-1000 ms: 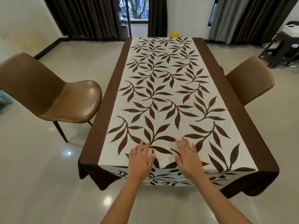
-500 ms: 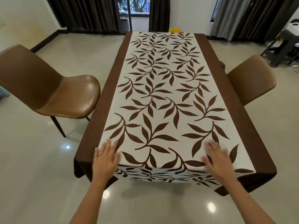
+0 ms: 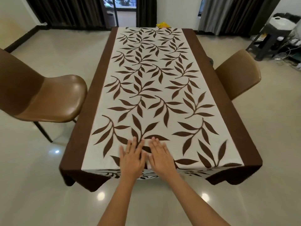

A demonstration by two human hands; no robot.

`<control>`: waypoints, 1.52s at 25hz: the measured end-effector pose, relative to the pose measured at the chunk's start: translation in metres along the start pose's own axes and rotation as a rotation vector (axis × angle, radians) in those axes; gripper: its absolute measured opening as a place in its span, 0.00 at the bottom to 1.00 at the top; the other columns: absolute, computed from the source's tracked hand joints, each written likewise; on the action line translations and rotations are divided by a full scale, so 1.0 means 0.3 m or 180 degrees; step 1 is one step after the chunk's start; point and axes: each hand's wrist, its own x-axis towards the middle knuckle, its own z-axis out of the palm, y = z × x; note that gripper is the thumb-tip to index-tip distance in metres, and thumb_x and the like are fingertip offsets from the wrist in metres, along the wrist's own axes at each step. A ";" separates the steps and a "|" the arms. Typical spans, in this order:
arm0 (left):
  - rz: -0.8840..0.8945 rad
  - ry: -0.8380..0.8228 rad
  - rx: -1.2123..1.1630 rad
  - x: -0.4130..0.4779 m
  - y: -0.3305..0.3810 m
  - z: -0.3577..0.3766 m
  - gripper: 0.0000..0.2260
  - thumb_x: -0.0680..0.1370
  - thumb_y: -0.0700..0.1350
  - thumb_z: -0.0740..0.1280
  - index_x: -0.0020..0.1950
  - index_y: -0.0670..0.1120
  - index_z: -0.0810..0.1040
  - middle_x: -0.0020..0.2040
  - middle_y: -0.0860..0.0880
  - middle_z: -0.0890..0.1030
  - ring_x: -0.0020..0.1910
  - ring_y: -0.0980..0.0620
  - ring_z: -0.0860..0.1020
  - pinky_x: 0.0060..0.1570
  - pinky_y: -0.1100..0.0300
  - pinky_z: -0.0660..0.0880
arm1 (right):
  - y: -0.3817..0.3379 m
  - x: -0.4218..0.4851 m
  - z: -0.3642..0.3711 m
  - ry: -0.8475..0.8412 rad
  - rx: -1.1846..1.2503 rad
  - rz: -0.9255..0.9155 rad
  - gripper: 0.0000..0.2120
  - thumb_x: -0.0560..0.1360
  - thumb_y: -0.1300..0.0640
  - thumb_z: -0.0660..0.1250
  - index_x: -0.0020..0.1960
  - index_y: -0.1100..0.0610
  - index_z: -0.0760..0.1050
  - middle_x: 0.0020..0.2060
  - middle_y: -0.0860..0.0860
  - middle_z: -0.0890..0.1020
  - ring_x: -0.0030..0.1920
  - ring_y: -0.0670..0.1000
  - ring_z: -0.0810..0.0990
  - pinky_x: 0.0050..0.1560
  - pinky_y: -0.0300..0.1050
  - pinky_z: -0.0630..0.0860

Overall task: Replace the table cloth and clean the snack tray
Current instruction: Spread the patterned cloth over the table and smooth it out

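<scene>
Glossy pale floor [image 3: 48, 160], dark curtains [image 3: 68, 12] along the far wall. Cloth [image 3: 146, 88]: white centre panel with brown leaf print and plain brown borders, spread flat over the whole tabletop, its near edge and corners hanging down. Left hand [image 3: 132, 159]: palm down, fingers straight and slightly spread, flat on the cloth at the middle of the near edge; ring [image 3: 126, 153] on one finger. Right hand [image 3: 160, 158]: likewise flat, fingers straight, just beside the left. Left chair [image 3: 53, 101], brown, beside the tabletop. Right chair [image 3: 239, 75], brown, opposite. Yellow item [image 3: 163, 25] at the far end, identity unclear. Dark stool [image 3: 267, 39] in the far right corner.
</scene>
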 end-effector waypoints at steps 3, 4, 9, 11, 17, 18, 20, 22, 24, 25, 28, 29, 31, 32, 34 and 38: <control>-0.0018 0.0154 0.0163 0.000 -0.064 0.003 0.25 0.81 0.60 0.46 0.78 0.57 0.53 0.78 0.49 0.55 0.77 0.51 0.47 0.74 0.45 0.45 | 0.208 -0.058 -0.069 0.0037 -0.0219 0.0160 0.28 0.81 0.44 0.42 0.79 0.51 0.46 0.78 0.46 0.47 0.77 0.44 0.42 0.77 0.53 0.41; -0.0100 0.0184 0.0167 0.000 -0.061 -0.002 0.26 0.81 0.60 0.47 0.78 0.55 0.54 0.78 0.47 0.56 0.77 0.49 0.49 0.74 0.44 0.45 | 0.283 -0.086 -0.096 0.0060 -0.0222 0.0287 0.28 0.81 0.43 0.41 0.79 0.52 0.45 0.78 0.47 0.47 0.77 0.44 0.41 0.77 0.53 0.41; 0.0633 -0.0083 -0.0216 0.017 0.239 0.073 0.26 0.82 0.56 0.41 0.79 0.48 0.52 0.78 0.46 0.51 0.78 0.47 0.50 0.75 0.46 0.48 | 0.286 -0.098 -0.109 -0.0005 -0.0121 0.0206 0.30 0.80 0.46 0.39 0.78 0.57 0.44 0.76 0.50 0.43 0.78 0.48 0.42 0.76 0.45 0.36; 0.0834 -0.0102 -0.0157 0.034 0.301 0.104 0.25 0.82 0.55 0.39 0.78 0.49 0.52 0.77 0.48 0.51 0.77 0.48 0.53 0.75 0.48 0.49 | 0.286 -0.112 -0.097 0.0047 -0.0172 0.0151 0.29 0.80 0.47 0.40 0.78 0.56 0.46 0.77 0.50 0.46 0.78 0.47 0.43 0.76 0.49 0.39; 0.0805 -0.0022 -0.0046 0.034 0.246 0.133 0.26 0.81 0.57 0.44 0.78 0.53 0.49 0.78 0.50 0.50 0.78 0.52 0.47 0.76 0.52 0.42 | 0.781 -0.306 -0.298 0.0504 -0.0138 0.1255 0.28 0.80 0.46 0.46 0.78 0.53 0.51 0.77 0.49 0.56 0.77 0.46 0.51 0.76 0.52 0.45; 0.0806 -0.0033 -0.0039 0.038 0.253 0.134 0.26 0.81 0.58 0.44 0.79 0.53 0.49 0.78 0.50 0.50 0.78 0.51 0.47 0.76 0.52 0.42 | 0.863 -0.350 -0.329 0.0561 -0.0198 0.1488 0.29 0.80 0.45 0.45 0.78 0.54 0.51 0.77 0.50 0.56 0.77 0.48 0.52 0.75 0.52 0.45; 0.0800 -0.0054 -0.0036 0.037 0.264 0.142 0.26 0.81 0.58 0.44 0.79 0.53 0.49 0.78 0.50 0.51 0.78 0.51 0.47 0.76 0.51 0.44 | 0.983 -0.421 -0.382 0.0539 -0.0179 0.1900 0.31 0.78 0.44 0.42 0.79 0.55 0.50 0.78 0.52 0.55 0.77 0.52 0.52 0.75 0.52 0.45; 0.0790 -0.0038 -0.0013 0.035 0.261 0.133 0.26 0.81 0.57 0.44 0.79 0.53 0.50 0.78 0.49 0.52 0.78 0.50 0.48 0.76 0.49 0.46 | 1.005 -0.426 -0.407 0.0455 -0.0165 0.2225 0.34 0.77 0.43 0.38 0.79 0.58 0.48 0.78 0.55 0.53 0.78 0.55 0.50 0.76 0.54 0.46; 0.0777 -0.0036 -0.0063 0.038 0.274 0.118 0.26 0.81 0.56 0.44 0.78 0.51 0.52 0.78 0.48 0.54 0.77 0.50 0.49 0.76 0.50 0.47 | 0.888 -0.353 -0.396 0.0657 -0.0276 0.2164 0.34 0.77 0.44 0.39 0.78 0.62 0.47 0.78 0.59 0.50 0.78 0.56 0.47 0.77 0.53 0.45; 0.0789 -0.0089 -0.0183 0.036 0.290 0.112 0.26 0.81 0.56 0.43 0.78 0.50 0.52 0.78 0.48 0.54 0.77 0.51 0.49 0.76 0.51 0.46 | 0.778 -0.297 -0.367 0.0739 -0.0261 0.1894 0.32 0.79 0.47 0.42 0.78 0.63 0.46 0.77 0.59 0.49 0.78 0.56 0.45 0.77 0.52 0.44; 0.0637 -0.0247 -0.0629 0.029 0.304 0.090 0.27 0.81 0.55 0.43 0.78 0.46 0.52 0.78 0.49 0.53 0.77 0.53 0.49 0.75 0.59 0.42 | 0.319 -0.122 -0.198 0.0454 0.0192 0.0661 0.28 0.82 0.51 0.46 0.78 0.61 0.46 0.77 0.54 0.45 0.77 0.52 0.42 0.77 0.49 0.42; 0.0571 -0.0279 -0.0605 0.025 0.277 0.078 0.27 0.81 0.53 0.44 0.78 0.44 0.54 0.77 0.48 0.55 0.77 0.52 0.52 0.75 0.59 0.42 | 0.194 -0.080 -0.135 0.0340 0.0282 0.0418 0.28 0.81 0.50 0.44 0.78 0.60 0.47 0.76 0.52 0.45 0.77 0.50 0.42 0.77 0.48 0.41; 0.0421 -0.0131 -0.0388 0.011 0.162 0.051 0.25 0.80 0.51 0.48 0.76 0.42 0.62 0.75 0.45 0.62 0.75 0.47 0.60 0.75 0.54 0.48 | 0.070 -0.028 -0.050 0.0296 0.0248 0.0346 0.27 0.82 0.47 0.40 0.78 0.58 0.51 0.77 0.52 0.50 0.77 0.48 0.44 0.76 0.48 0.41; 0.0270 0.0018 -0.0256 0.004 0.086 0.033 0.25 0.80 0.50 0.49 0.75 0.42 0.64 0.74 0.45 0.65 0.74 0.45 0.62 0.74 0.52 0.51 | 0.064 -0.021 -0.029 0.0344 0.0087 0.0374 0.28 0.82 0.46 0.39 0.78 0.57 0.52 0.77 0.52 0.53 0.77 0.49 0.46 0.76 0.47 0.41; -0.0006 0.0185 -0.0111 -0.014 -0.077 -0.009 0.25 0.80 0.51 0.48 0.76 0.44 0.62 0.75 0.47 0.63 0.75 0.47 0.59 0.74 0.49 0.52 | 0.097 -0.020 -0.020 0.0274 -0.0194 0.0353 0.27 0.82 0.45 0.39 0.78 0.55 0.49 0.78 0.50 0.50 0.78 0.48 0.44 0.76 0.47 0.40; -0.0302 0.0316 -0.0092 -0.036 -0.380 -0.099 0.27 0.80 0.52 0.47 0.78 0.46 0.56 0.77 0.48 0.58 0.77 0.52 0.53 0.76 0.52 0.48 | 0.118 -0.021 -0.019 0.0173 -0.0354 0.0357 0.27 0.82 0.45 0.40 0.78 0.52 0.47 0.78 0.48 0.48 0.77 0.44 0.42 0.76 0.47 0.40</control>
